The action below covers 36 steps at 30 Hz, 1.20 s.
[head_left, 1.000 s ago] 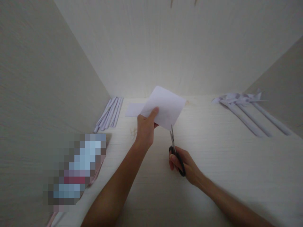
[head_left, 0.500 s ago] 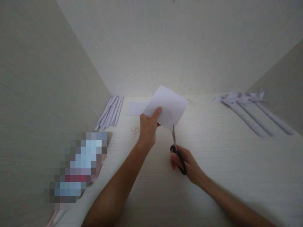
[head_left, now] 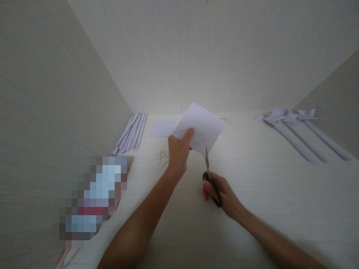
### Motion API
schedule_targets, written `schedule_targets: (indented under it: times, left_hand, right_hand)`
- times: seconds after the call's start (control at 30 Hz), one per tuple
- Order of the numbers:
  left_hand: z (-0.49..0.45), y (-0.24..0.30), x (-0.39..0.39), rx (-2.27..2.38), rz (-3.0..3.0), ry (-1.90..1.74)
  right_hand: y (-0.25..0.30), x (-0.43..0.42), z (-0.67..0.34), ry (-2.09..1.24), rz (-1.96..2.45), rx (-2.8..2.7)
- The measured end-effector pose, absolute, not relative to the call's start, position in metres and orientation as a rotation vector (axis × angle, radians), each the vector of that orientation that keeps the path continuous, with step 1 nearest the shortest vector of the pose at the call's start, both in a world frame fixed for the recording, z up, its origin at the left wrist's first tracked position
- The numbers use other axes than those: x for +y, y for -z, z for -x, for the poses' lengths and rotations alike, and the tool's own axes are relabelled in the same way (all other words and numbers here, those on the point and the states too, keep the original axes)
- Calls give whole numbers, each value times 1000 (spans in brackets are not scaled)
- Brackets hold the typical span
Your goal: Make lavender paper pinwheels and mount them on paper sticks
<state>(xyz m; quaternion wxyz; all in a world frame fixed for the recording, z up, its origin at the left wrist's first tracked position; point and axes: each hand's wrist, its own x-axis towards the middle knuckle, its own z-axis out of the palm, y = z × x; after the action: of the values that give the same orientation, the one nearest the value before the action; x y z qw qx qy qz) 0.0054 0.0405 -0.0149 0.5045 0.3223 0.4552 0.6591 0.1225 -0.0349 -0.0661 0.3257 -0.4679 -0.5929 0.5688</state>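
Note:
My left hand (head_left: 179,149) pinches a white sheet of paper (head_left: 203,125) by its lower left edge, thumb on top. The sheet is raised and turned with one corner toward me. Black-handled scissors (head_left: 214,189) are in my right hand (head_left: 221,190), fingers in the loops. Their blades point away from me and meet the near corner of the sheet; they look nearly closed. Behind my left hand, another piece of white paper (head_left: 162,128) lies flat on the pale surface.
Several rolled paper tubes (head_left: 131,132) lie at the back left. More tubes (head_left: 298,142) with crumpled paper (head_left: 288,114) over their ends are at the right. Thin tan scraps (head_left: 162,156) lie left of my left hand. A blurred-out object (head_left: 95,198) stands front left. Walls enclose three sides.
My left hand and the sheet have shifted slightly to the right. The scissors remain at the near corner, moved only a little to the right.

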Motion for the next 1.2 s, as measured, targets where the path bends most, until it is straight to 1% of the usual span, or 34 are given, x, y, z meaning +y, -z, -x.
schedule_targets:
  times: [1.2]
  left_hand:
    - [-6, 17, 40, 1147, -840, -1623]
  right_hand:
    - [68, -35, -123, -1521, 1207, -1523]
